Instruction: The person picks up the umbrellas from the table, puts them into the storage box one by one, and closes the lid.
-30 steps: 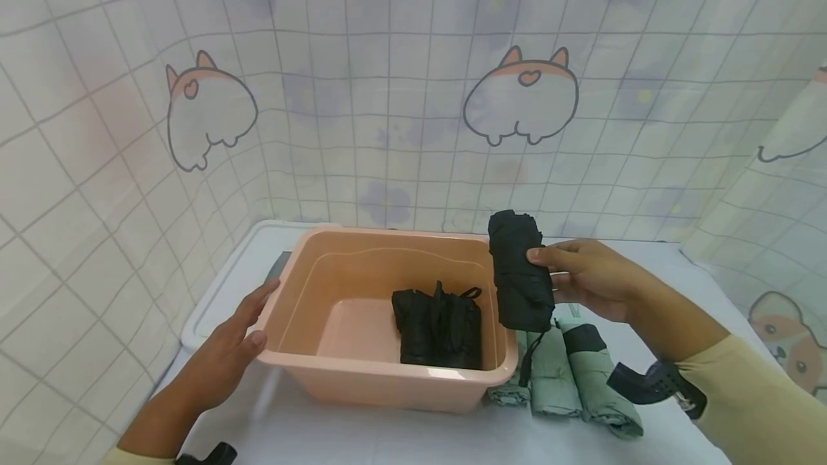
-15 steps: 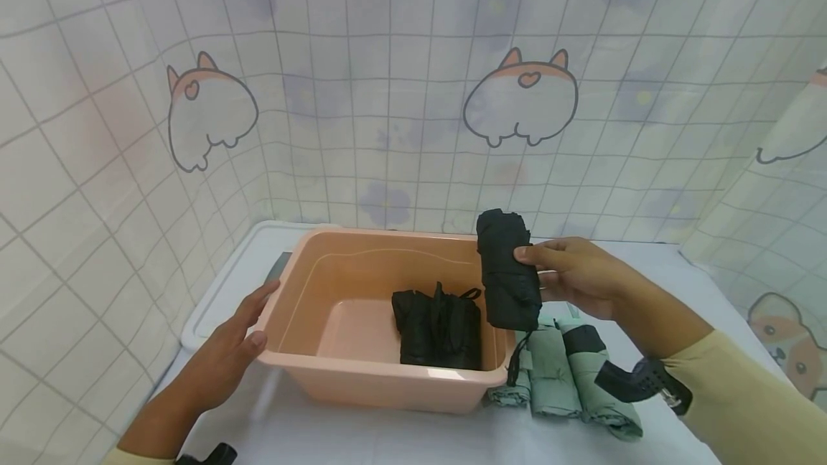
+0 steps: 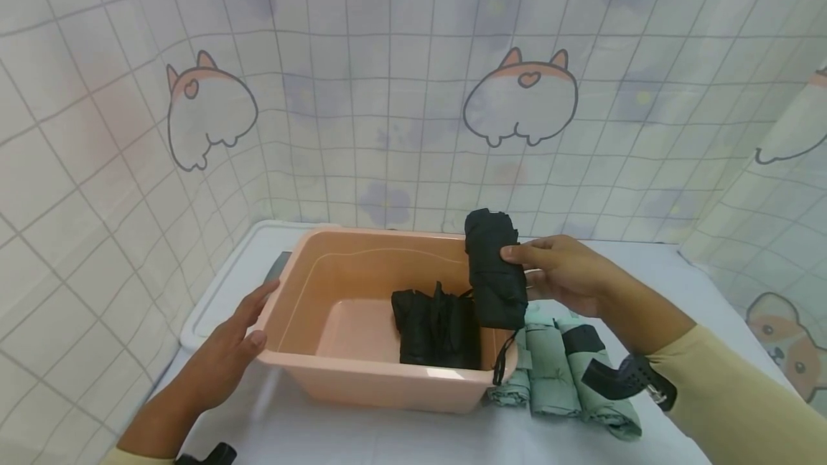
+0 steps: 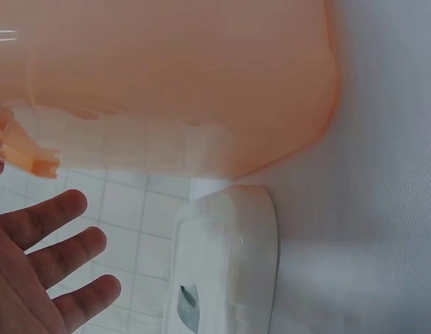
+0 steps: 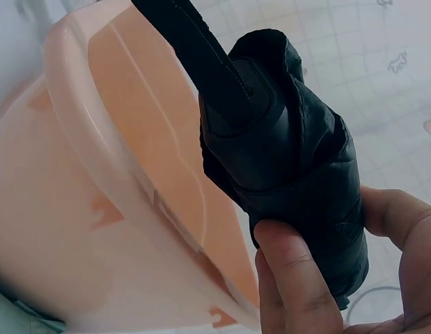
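Observation:
My right hand [image 3: 568, 275] pinches a black folded umbrella [image 3: 496, 271] between thumb and fingers, above the right rim of a peach plastic tub [image 3: 381, 382]. Its wrist strap [image 5: 198, 59] hangs from the handle end, which the right wrist view shows close up. Inside the tub, toward the right, lie black folded umbrellas [image 3: 423, 332] side by side; the held one partly covers them. My left hand [image 3: 222, 361] is at the tub's left rim, and in the left wrist view its fingers [image 4: 69, 257] stretch out, spread apart.
Right of the tub, rolled light-green umbrellas [image 3: 552, 372] lie side by side on the white tabletop [image 3: 400, 440]; one has a black band. A white box or lid [image 3: 216, 307] with a grey latch stands behind the left hand. A patterned curtain [image 3: 413, 92] surrounds the table.
The right hand has moved left with the black umbrella, bringing it from the tub's right side over its right rim. The left hand has stayed where it was.

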Motion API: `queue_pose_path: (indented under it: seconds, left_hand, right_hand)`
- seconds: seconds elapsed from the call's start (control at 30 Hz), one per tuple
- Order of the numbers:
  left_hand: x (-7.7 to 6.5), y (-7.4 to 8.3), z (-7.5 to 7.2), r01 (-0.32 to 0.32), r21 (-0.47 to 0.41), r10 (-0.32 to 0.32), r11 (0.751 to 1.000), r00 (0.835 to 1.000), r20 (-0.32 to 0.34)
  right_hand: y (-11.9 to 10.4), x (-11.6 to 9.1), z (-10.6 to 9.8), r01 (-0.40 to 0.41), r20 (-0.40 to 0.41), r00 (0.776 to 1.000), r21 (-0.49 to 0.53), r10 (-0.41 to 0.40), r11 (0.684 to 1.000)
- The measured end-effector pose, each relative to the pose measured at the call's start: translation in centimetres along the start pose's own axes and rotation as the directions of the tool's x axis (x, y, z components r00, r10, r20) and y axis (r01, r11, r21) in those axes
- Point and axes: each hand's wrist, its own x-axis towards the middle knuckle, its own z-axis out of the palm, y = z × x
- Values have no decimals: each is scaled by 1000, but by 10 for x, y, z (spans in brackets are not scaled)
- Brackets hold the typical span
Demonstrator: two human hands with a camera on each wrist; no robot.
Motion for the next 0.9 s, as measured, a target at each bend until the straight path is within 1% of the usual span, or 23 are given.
queue_pose_path:
  seconds: [0.27,0.57,0.9]
  left_hand:
    - [-1,0,0,1,-4,-1,1000,1000,6]
    - [-1,-1,1,-1,-7,1,1000,1000,4]
    - [0,-3,1,-9,-3,9,1000,1000,-3]
  right_hand:
    - [0,4,6,2,4,1000,31,-3,1000]
    - [-3,9,13,-10,-10,1000,31,10,999]
    - [-5,12,20,-20,1,1000,33,19,999]
